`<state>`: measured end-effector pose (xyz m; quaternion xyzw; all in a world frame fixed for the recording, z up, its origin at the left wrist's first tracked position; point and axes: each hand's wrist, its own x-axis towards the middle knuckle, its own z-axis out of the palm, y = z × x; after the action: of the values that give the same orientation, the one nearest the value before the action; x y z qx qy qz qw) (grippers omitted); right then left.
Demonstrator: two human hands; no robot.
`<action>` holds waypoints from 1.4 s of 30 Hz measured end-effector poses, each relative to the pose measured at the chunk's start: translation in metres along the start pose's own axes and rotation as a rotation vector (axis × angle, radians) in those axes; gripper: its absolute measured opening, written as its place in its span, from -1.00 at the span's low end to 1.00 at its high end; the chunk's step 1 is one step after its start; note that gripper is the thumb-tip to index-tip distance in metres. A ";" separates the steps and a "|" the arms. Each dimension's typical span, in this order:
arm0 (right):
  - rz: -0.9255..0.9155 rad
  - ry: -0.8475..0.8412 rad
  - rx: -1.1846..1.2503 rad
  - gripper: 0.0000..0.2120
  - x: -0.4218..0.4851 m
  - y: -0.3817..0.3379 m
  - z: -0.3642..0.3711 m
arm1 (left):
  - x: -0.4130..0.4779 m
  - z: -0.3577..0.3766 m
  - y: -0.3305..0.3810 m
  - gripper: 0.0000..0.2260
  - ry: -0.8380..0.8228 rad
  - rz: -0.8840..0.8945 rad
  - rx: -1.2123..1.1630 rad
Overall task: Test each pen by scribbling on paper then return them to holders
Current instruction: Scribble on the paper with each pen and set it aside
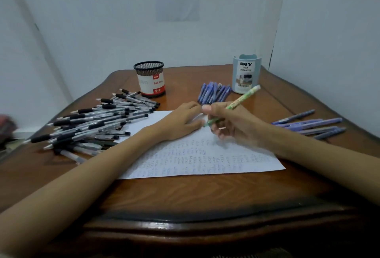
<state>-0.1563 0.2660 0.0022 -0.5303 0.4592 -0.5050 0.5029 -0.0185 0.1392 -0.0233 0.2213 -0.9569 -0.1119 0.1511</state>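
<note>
My right hand [232, 123] grips a green pen [239, 101], its tip down near the top of the white paper [197, 154], which carries rows of small scribbles. My left hand [183, 120] lies flat on the paper beside it, fingers straight. A black mesh pen holder [150, 79] with a red and white label stands at the back left. A pale blue desk organizer [246, 74] stands at the back right. A big pile of black-grip pens [92, 123] lies left of the paper.
A bunch of blue pens [213, 92] lies before the organizer. Several purple and blue pens [312, 124] lie at the right on the wooden table [205, 196]. White walls close in behind and on both sides.
</note>
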 end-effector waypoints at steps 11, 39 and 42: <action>-0.201 -0.019 -0.415 -0.56 0.003 0.017 0.015 | -0.001 -0.003 0.001 -0.64 -0.033 0.054 0.071; -0.230 0.045 -0.454 -0.62 0.005 0.018 0.015 | -0.002 -0.003 0.003 -0.68 -0.033 0.047 0.118; -0.240 0.065 -0.474 -0.63 0.005 0.018 0.015 | -0.002 -0.003 0.004 -0.67 -0.030 0.045 0.117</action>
<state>-0.1405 0.2604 -0.0153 -0.6675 0.5142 -0.4561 0.2863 -0.0173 0.1434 -0.0200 0.2065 -0.9687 -0.0556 0.1263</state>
